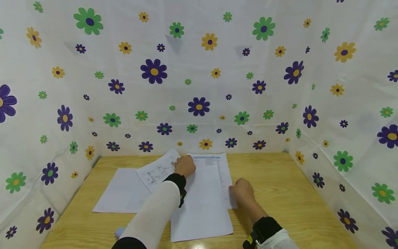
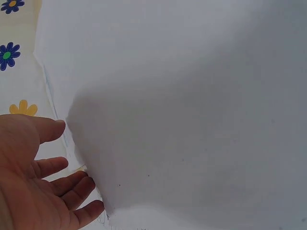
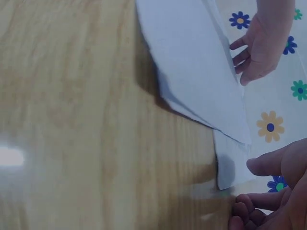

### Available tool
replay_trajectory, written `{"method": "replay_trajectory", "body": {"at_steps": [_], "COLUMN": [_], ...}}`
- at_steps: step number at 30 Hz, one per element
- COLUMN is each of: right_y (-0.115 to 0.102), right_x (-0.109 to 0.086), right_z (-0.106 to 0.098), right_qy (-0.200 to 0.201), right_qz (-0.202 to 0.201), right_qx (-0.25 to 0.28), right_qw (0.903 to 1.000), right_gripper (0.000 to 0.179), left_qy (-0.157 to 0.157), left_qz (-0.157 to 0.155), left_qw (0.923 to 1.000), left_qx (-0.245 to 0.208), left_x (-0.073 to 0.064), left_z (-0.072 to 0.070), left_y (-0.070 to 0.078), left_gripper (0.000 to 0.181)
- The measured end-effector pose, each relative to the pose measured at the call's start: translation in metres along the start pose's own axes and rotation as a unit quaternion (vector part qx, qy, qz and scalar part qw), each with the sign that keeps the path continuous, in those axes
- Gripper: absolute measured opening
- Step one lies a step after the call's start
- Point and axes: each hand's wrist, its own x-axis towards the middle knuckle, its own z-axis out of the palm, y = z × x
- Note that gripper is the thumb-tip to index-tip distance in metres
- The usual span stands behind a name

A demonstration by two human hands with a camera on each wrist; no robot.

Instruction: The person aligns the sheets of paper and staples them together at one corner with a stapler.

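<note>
A blank white paper sheet (image 1: 202, 211) lies in front of me, overlapping a printed sheet (image 1: 228, 190) with a table of text. My left hand (image 1: 185, 166) reaches to the far left side of these papers. In the left wrist view, its spread fingers (image 2: 79, 191) are right at the paper's edge, with the thumb apart from them. Beside the printed sheet's right edge is my right hand (image 1: 243, 192). Its thumb and loosely bent fingers stand apart in the right wrist view, with nothing between them, close to the sheet's corner (image 3: 225, 179).
Left of the stack, a sheet with a line drawing (image 1: 157, 174) overlaps another blank sheet (image 1: 121, 193). A small pale blue object (image 1: 119, 232) is partly hidden behind my left forearm. Flower-patterned cloth (image 1: 199, 76) encloses the wooden table (image 1: 280, 180) at the back and sides.
</note>
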Motion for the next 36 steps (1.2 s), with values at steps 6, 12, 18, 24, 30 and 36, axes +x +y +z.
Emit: {"method": "replay_trajectory", "body": {"at_steps": [6,12,18,24,30,36], "right_y": [0.001,0.000,0.002,0.003,0.004,0.005], "right_x": [-0.002,-0.002,-0.001,-0.002,-0.003,-0.001], "right_z": [0.006,0.007,0.009,0.010,0.012,0.010], "right_qy": [0.029,0.036,0.039,0.047,0.044,0.039], "right_qz": [-0.030,-0.032,-0.048,-0.063,-0.071,-0.066], "right_qx": [-0.064,-0.086,-0.106,-0.107,-0.100,-0.085], "right_qw": [0.9970,0.9951,0.9925,0.9911,0.9915,0.9935], "right_gripper": [0.031,0.029,0.028,0.028,0.030,0.034], "left_qy": [0.044,0.024,-0.003,-0.009,-0.009,0.003], "left_qz": [-0.001,-0.018,-0.065,-0.081,-0.060,-0.017], "left_qw": [0.9987,0.9996,0.9962,0.9929,0.9922,0.9885], "left_qx": [0.026,-0.002,-0.058,-0.087,-0.109,-0.150], "left_x": [0.009,0.011,0.014,0.020,0.016,0.012], "left_z": [0.018,0.016,0.009,0.008,0.006,0.002], "left_y": [0.001,0.006,0.009,0.007,-0.001,-0.005], "left_gripper": [0.025,0.026,0.029,0.031,0.026,0.038]}}
